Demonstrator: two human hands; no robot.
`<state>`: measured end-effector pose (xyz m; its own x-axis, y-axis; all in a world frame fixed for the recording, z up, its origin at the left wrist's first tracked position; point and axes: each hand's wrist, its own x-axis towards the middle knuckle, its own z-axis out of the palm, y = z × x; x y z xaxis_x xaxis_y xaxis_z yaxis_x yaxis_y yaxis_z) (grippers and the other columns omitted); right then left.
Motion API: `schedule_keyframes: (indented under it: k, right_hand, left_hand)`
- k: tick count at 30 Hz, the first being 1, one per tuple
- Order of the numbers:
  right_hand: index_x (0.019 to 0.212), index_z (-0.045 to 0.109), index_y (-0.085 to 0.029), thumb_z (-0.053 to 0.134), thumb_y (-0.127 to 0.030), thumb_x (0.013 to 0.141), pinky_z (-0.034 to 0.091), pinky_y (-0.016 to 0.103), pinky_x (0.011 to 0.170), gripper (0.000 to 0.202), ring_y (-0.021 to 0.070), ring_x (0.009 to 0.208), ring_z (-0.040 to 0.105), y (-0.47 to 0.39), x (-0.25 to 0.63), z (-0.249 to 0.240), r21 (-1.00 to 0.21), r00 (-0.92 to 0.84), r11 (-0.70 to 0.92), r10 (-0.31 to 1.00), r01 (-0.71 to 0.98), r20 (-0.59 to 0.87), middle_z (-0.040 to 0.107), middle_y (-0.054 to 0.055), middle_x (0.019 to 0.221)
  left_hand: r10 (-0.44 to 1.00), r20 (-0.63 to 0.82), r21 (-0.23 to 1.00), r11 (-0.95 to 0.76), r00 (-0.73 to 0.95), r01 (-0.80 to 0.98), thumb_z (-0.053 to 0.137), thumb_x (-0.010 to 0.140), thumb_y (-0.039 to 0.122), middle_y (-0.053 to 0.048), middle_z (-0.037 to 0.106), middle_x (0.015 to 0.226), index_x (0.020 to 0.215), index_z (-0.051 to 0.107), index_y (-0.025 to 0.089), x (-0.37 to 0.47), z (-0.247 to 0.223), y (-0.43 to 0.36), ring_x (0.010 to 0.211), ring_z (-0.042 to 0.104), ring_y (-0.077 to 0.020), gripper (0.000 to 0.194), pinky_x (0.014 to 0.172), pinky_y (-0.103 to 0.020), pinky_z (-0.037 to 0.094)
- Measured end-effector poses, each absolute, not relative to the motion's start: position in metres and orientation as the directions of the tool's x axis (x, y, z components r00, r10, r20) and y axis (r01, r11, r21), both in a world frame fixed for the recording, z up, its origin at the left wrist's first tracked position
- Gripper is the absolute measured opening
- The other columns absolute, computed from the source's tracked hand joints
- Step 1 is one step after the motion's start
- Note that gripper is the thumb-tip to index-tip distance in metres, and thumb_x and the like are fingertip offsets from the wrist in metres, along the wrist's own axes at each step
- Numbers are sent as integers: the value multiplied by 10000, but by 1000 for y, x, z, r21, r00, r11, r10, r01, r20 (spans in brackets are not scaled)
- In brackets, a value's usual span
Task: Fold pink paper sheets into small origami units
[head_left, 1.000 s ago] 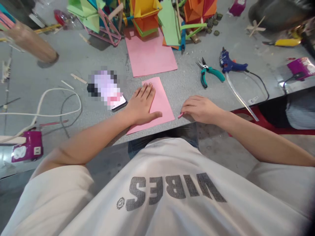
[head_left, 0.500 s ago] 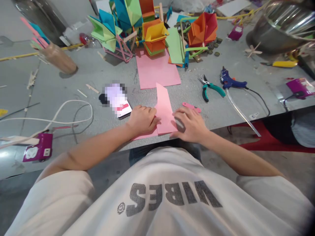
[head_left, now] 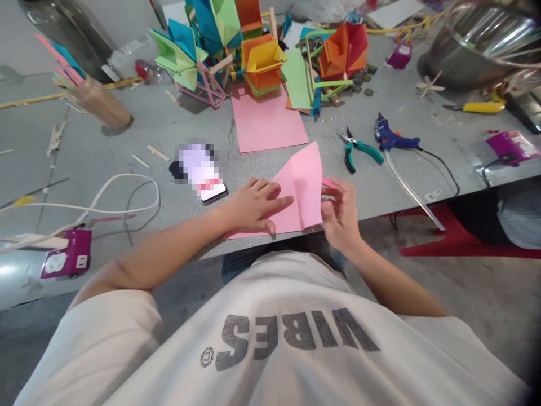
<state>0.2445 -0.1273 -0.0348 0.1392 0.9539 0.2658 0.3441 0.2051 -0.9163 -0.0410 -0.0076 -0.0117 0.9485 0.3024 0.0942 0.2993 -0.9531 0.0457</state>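
Observation:
A sheet of pink paper [head_left: 287, 192] lies at the table's front edge, with a crease running down it. Its right-hand part stands slightly raised and curved. My left hand [head_left: 256, 206] rests flat on the left part, fingers spread. Beside the raised right edge is my right hand [head_left: 343, 217], its fingers bent and the thumb apart from them; whether the fingertips touch the paper I cannot tell. A slim pink tool [head_left: 329, 181] shows just behind these fingers, mostly hidden by them.
Another pink sheet [head_left: 270, 127] lies farther back, below folded paper models [head_left: 262, 59]. A phone [head_left: 213, 192] is on the left. Pliers [head_left: 364, 149] and a blue glue gun [head_left: 395, 138] with its cord lie to the right. A white cable [head_left: 127, 173] loops at far left.
The folded pink flap has swung open to the right. My left hand has flattened and spread on the sheet. My right hand has shifted right, toward the slim pink tool.

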Motion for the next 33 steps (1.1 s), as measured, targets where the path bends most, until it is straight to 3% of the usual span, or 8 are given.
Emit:
schedule_keyframes:
  k: [4,7,12,16,22,26,29,33]
  right_hand:
    - [1459,480,-338,642,-876,994,550,312,500,729,186,643,713,-77,268,-11,-984,135,-41,991,172,-18,768,70,1134]
    - [1450,547,-288,814,-628,967,574,327,517,648,199,633,712,-36,278,4,-924,7,-81,996,373,-85,783,75,1067]
    - [1549,651,-258,624,-166,995,630,613,1078,563,391,1335,729,-21,285,15,-518,-320,431,901,739,292,618,217,1655]
    - [1555,706,-330,639,-50,887,416,781,1265,727,490,1685,461,-60,296,15,-237,-732,756,652,610,198,525,151,1816]
    - [1535,706,-235,689,-228,983,523,733,1175,552,453,1556,644,-109,296,-2,-283,-848,840,513,463,133,658,217,1694]
    - [1371,782,-272,610,-97,1015,566,644,1088,431,401,1376,783,-105,290,-12,-209,-811,858,512,468,284,821,152,1480]
    - [1350,781,-303,574,-85,1021,597,551,1018,445,295,1073,874,-95,287,1,-350,-776,854,505,385,379,907,81,1214]
    - [1284,824,-320,598,-230,1085,652,438,816,315,230,786,828,-87,271,48,-619,-675,740,600,264,429,906,39,1008]
  left_hand:
    - [332,2,107,-938,943,330,447,1102,837,-210,693,1328,1597,665,186,-37,1,-9,1156,639,-379,847,1071,-539,439]
    - [411,-4,141,-902,911,408,523,1169,578,-177,709,1289,1415,750,183,-35,7,-11,1152,667,-345,518,1077,-506,449]
    - [484,-7,62,-873,875,483,645,1090,693,-243,662,1573,1496,688,108,-32,14,-36,1370,641,-428,714,1201,-572,426]
    - [540,-8,-41,-841,842,539,664,1098,644,-307,573,1714,1601,611,28,-30,19,-72,1522,584,-475,797,1262,-608,412]
    - [484,-35,-46,-875,874,482,635,1057,763,-324,598,1690,1557,670,81,-31,15,-112,1521,609,-530,846,1169,-658,526]
    - [483,-11,-108,-871,875,480,678,1062,231,-257,810,1346,1310,773,112,-31,19,-118,1197,808,-396,291,918,-483,620]
    - [424,-43,-5,-906,905,424,617,956,30,-105,790,838,937,735,164,-41,46,-116,696,740,-244,180,619,-372,493]
    - [520,30,168,-844,854,509,595,1075,183,-31,765,790,959,712,234,-69,106,-106,666,694,-219,172,601,-364,415]
